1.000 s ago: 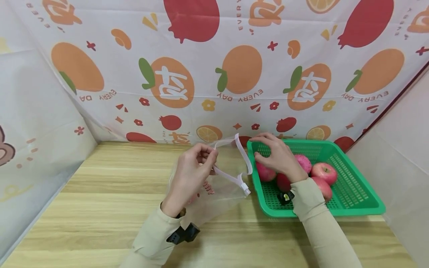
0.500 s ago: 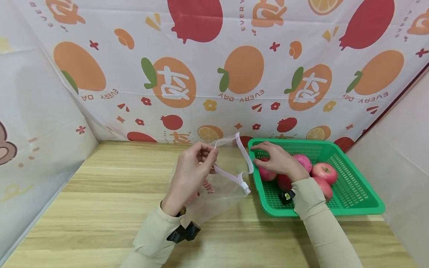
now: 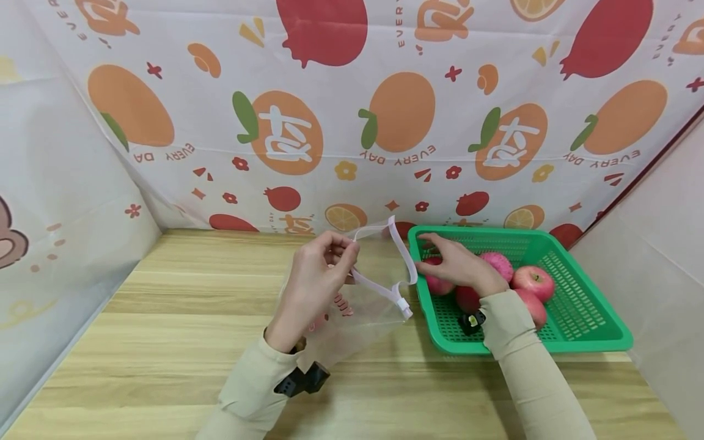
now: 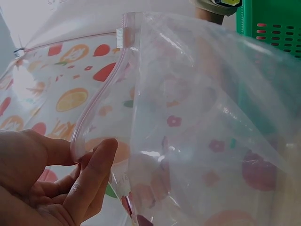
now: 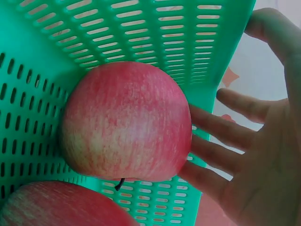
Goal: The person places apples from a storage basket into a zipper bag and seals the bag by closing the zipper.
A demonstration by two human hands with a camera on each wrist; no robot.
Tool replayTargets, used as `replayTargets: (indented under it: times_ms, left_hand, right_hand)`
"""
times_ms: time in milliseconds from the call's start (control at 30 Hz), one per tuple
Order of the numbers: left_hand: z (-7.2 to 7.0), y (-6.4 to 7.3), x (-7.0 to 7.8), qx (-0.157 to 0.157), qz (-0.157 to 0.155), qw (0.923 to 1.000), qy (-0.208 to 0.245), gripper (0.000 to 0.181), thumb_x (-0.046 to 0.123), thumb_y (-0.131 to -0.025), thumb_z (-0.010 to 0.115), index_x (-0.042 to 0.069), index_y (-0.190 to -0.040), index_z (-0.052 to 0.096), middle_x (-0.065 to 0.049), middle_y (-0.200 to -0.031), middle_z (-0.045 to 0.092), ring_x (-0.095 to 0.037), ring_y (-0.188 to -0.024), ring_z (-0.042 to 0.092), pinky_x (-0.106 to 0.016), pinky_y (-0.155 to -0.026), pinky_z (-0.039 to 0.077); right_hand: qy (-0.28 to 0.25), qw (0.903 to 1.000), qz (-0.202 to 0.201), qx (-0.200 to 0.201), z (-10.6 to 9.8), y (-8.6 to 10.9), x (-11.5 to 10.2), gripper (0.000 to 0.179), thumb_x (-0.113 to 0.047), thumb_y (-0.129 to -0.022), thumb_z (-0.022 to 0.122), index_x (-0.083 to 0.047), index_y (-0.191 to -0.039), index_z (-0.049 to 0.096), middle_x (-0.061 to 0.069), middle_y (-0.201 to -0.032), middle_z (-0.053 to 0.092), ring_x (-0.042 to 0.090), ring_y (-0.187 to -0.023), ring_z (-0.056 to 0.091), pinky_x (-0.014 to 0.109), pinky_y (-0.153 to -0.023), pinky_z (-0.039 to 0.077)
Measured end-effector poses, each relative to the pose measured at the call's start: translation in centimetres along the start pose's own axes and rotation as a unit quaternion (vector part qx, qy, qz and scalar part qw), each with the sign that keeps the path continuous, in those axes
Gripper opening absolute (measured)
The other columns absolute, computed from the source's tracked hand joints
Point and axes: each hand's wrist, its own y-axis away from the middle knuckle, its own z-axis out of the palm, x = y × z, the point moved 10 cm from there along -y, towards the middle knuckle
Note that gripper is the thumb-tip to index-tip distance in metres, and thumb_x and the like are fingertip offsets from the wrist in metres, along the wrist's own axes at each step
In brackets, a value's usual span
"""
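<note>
A clear zip bag (image 3: 365, 327) with a pale pink zip strip and a white slider (image 3: 404, 307) has its mouth spread apart. My left hand (image 3: 319, 275) pinches the edge of that mouth between thumb and fingers, as the left wrist view shows close up. At the left end of the green basket (image 3: 591, 287), my right hand (image 3: 464, 267) reaches over a red apple (image 5: 127, 122). Its fingers (image 5: 225, 129) extend fairly straight along the far side of this apple, fingertips partly hidden behind it. The thumb (image 5: 268, 28) is at the basket's rim.
Several more apples (image 3: 532, 282) lie in the basket, one with a pink net sleeve (image 3: 497, 264). A fruit-print cloth (image 3: 341, 122) hangs behind the wooden table (image 3: 181, 342), and pale cloth walls (image 3: 60, 183) stand at both sides.
My right hand has lowered slightly into the basket, its fingers settling around the leftmost apple. The left hand and the bag stay nearly still.
</note>
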Motion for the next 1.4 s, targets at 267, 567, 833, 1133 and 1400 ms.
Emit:
replayTargets:
  times_ms: [267, 567, 833, 1133, 1400]
  left_hand:
    - [0.1, 0.0, -0.1, -0.002, -0.008, 1.0, 0.003, 0.011, 0.006, -0.098, 0.066, -0.005, -0.101, 0.066, -0.023, -0.086, 0.066, -0.019, -0.066, 0.064, -0.029, -0.059, 0.063]
    - [0.0, 0.0, 0.0, 0.003, -0.005, 1.0, 0.001, 0.008, 0.004, -0.097, 0.067, -0.004, -0.099, 0.067, -0.016, -0.084, 0.065, -0.017, -0.066, 0.064, -0.028, -0.058, 0.063]
    - [0.1, 0.0, -0.1, 0.001, -0.006, 1.0, 0.002, 0.008, 0.005, -0.098, 0.067, -0.003, -0.1, 0.067, -0.017, -0.085, 0.066, -0.019, -0.067, 0.065, -0.028, -0.058, 0.063]
    - [0.0, 0.1, 0.0, 0.003, 0.004, 1.0, -0.002, 0.008, 0.005, -0.098, 0.066, -0.003, -0.1, 0.067, -0.016, -0.084, 0.066, -0.019, -0.067, 0.065, -0.026, -0.059, 0.063]
    - [0.0, 0.0, 0.1, 0.0, 0.001, 1.0, -0.007, 0.008, 0.005, -0.098, 0.067, -0.003, -0.1, 0.066, -0.015, -0.083, 0.066, -0.018, -0.066, 0.065, -0.032, -0.06, 0.064]
  right_hand:
    - [0.035, 0.999, 0.015, -0.025, 0.4, 0.2, 0.5, 0.072, -0.052, -0.1, 0.057, -0.004, -0.152, 0.045, 0.02, -0.151, 0.051, 0.039, -0.138, 0.048, 0.06, -0.114, 0.042]
    - [0.034, 0.9985, 0.018, -0.04, 0.7, 0.3, 1.0, 0.048, -0.029, -0.11, 0.034, -0.004, -0.145, 0.054, 0.022, -0.151, 0.049, 0.043, -0.142, 0.042, 0.06, -0.12, 0.033]
    - [0.072, 0.9958, 0.023, -0.051, 1.0, 0.5, 1.3, 0.051, -0.022, -0.098, 0.057, -0.004, -0.146, 0.053, 0.026, -0.147, 0.049, 0.043, -0.13, 0.048, 0.062, -0.107, 0.048]
    - [0.076, 0.994, 0.048, -0.063, 1.3, 0.3, 1.8, 0.073, -0.018, -0.083, 0.08, -0.007, -0.148, 0.049, 0.024, -0.146, 0.048, 0.042, -0.124, 0.049, 0.061, -0.097, 0.055]
    - [0.078, 0.9921, 0.067, -0.072, 1.3, 0.2, 2.2, 0.077, -0.02, -0.081, 0.084, -0.01, -0.148, 0.049, 0.023, -0.144, 0.049, 0.041, -0.123, 0.05, 0.064, -0.097, 0.054]
